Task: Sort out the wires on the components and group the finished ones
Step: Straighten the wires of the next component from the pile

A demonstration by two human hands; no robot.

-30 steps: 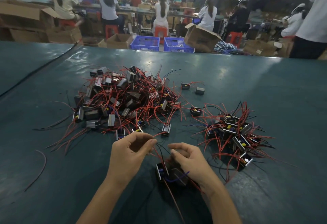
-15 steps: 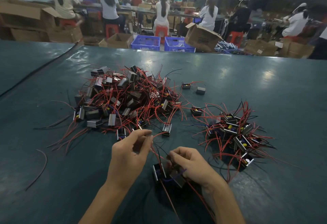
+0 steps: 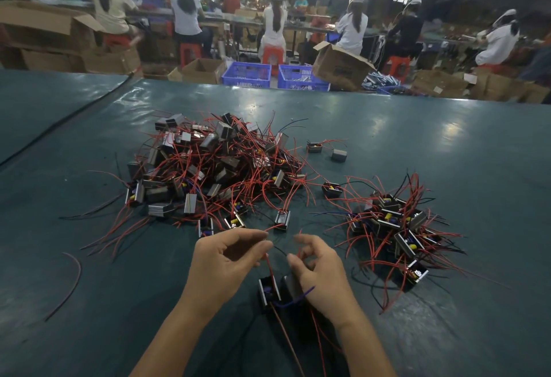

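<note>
Presently, left hand pinches a red wire; right hand, fingers curled, pinches another above the component, lower centre.

Person's body, head view: left hand and right hand were bare, no gloves, rings or watch; forearms were uncovered to frame edge, no sleeve visible; nails were short, unpainted.

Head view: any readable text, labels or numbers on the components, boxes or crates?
None can be read.
Tilted brown cardboard box behind the green table: dark print on its side, too blurred to read.
Black wired component between the hands: no legible marking.
Blue plastic crates: no text visible.
</note>
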